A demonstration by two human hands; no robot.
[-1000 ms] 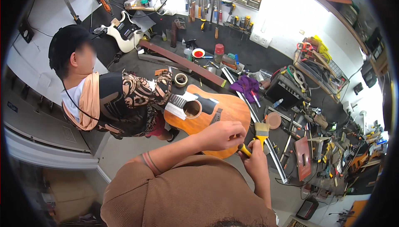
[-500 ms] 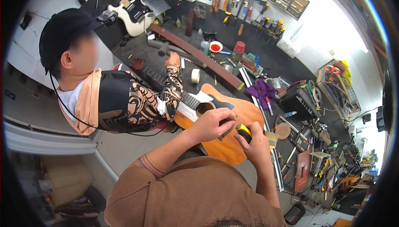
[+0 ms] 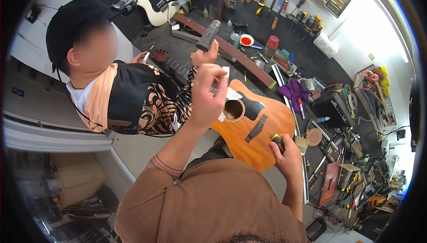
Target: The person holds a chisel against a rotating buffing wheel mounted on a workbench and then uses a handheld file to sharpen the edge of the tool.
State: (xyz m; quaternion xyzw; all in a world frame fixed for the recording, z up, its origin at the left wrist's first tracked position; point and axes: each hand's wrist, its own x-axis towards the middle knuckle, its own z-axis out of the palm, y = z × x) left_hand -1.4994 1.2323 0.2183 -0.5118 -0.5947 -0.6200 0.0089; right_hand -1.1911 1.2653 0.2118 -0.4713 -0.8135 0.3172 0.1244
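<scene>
As seen from the head camera, find the acoustic guitar (image 3: 280, 114) slanting between the brown shirt (image 3: 235, 198) and the bench (image 3: 254, 76), with the sound hole (image 3: 234, 109) nearer the co-worker; note the left hand (image 3: 208, 94) raised over the guitar's neck end, shifted there from a spot over the bridge (image 3: 256, 129) half a second ago; read its fingers as loosely bent and parted, with nothing visible pinched between; see the right hand (image 3: 289, 155) kept at the guitar's lower end, wrapped around a black-and-yellow handle (image 3: 277, 141), with the bristles of a brush (image 3: 301, 144) showing past the knuckles, apparently clear of the guitar's top; note also the co-worker's hand (image 3: 205, 56) beyond the neck end, holding up a dark cylindrical tool (image 3: 209, 36), lower and nearer the bench half a second ago; take all this to mean a bridge left uncovered and a brush idle for now; find a purple cloth (image 3: 295, 93) just beyond the guitar's body, a dish of red (image 3: 246, 41) farther beyond, and a white electric guitar (image 3: 155, 14) well past the neck end.
</scene>
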